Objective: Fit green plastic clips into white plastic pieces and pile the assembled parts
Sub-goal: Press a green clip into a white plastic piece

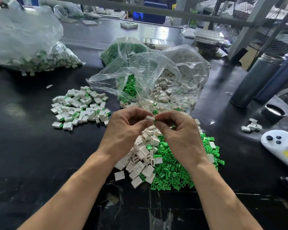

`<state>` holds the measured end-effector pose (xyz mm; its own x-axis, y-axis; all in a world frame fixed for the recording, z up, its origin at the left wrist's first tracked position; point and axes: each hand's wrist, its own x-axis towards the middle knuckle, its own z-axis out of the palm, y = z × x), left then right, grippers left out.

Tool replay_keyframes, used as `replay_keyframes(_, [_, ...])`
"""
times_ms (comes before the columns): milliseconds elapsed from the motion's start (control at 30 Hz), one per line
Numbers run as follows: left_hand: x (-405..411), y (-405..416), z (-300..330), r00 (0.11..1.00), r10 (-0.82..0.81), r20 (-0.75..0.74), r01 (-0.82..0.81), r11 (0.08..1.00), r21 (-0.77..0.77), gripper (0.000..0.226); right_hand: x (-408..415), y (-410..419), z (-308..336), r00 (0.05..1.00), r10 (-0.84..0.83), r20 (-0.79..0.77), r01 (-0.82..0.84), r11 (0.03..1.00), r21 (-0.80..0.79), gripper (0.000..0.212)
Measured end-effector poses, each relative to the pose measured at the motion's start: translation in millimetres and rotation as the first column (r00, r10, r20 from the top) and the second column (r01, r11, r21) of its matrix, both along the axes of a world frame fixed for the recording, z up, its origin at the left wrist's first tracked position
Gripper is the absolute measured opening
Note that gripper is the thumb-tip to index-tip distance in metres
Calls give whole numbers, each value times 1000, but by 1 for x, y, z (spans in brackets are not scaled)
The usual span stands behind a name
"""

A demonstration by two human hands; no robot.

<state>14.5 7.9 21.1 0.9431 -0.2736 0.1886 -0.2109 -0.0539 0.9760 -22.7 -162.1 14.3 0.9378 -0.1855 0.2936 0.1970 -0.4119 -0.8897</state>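
Observation:
My left hand [125, 128] pinches a small white plastic piece [149, 117] above the middle of the black table. My right hand [178, 130] pinches a green clip [156, 121] right against that piece's right end. Below the hands lies a heap of loose white pieces [140, 160], and a heap of loose green clips [173, 170] spreads to its right. A pile of assembled white-and-green parts [81, 107] lies to the left.
An open clear bag [150, 80] holds green clips and white pieces behind my hands. A big bag of assembled parts [40, 60] sits far left. Two dark cylinders [256, 80], a black lid [273, 112], a few white pieces [252, 126] and a white tool [279, 143] lie to the right.

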Motion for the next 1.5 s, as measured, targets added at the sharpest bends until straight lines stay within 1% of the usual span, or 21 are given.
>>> replay_keyframes(133, [2, 2, -1, 998, 12, -54, -16, 996, -83, 12, 1, 3, 0, 999, 15, -34, -12, 996, 84, 17])
replay_keyframes(267, [2, 0, -3, 996, 9, -89, -17, 996, -89, 12, 0, 5, 3, 999, 33, -2, -32, 985, 168, 16])
replay_keyframes(433, [2, -1, -4, 991, 14, -133, -29, 993, -112, 11, -1, 7, 3, 1000, 27, -14, -24, 983, 184, 16])
replay_keyframes(567, [1, -1, -3, 992, 23, -126, -34, 996, -88, 9, -2, 7, 4, 999, 17, -44, -12, 993, 118, 16])
replay_keyframes(767, [1, 1, 0, 999, 15, -36, -13, 999, 37, 14, -3, 7, 2, 998, -25, -62, 22, 998, -52, 23])
replay_keyframes(833, [1, -1, -1, 999, 19, -28, -18, 999, 39, 14, -3, 7, 1, 998, -34, -60, 30, 998, -63, 24])
replay_keyframes(867, [2, -1, -2, 999, 25, -39, -24, 1000, 18, 14, -2, 7, 1, 998, -33, -62, 31, 999, -24, 22])
replay_keyframes(967, [4, -2, -3, 994, 32, -109, -41, 996, -77, 11, -2, 9, 3, 998, 0, -66, 13, 982, 189, 20])
replay_keyframes(1067, [5, -1, -4, 989, 27, -144, -45, 991, -122, 8, -2, 12, 4, 998, 26, -51, -9, 948, 317, 19])
replay_keyframes(1167, [5, 0, -5, 989, 6, -145, -24, 992, -125, 8, -2, 10, 5, 998, 33, -54, -12, 934, 357, 18])
replay_keyframes(1233, [5, 1, -4, 991, -21, -136, 7, 995, -98, 10, -3, 9, 5, 998, 24, -57, -2, 933, 360, 18])
replay_keyframes(1300, [4, 2, -3, 994, -41, -105, 37, 999, -33, 12, -3, 8, 5, 998, 27, -55, -8, 945, 326, 18])
replay_keyframes(1400, [3, 4, -3, 999, -38, -25, 40, 997, 64, 13, -5, 8, 4, 998, 41, -53, -25, 964, 264, 17])
replay_keyframes(1500, [2, 4, -2, 999, -35, 0, 35, 999, 37, 11, -6, 7, 8, 998, 56, -42, -39, 939, 341, 11])
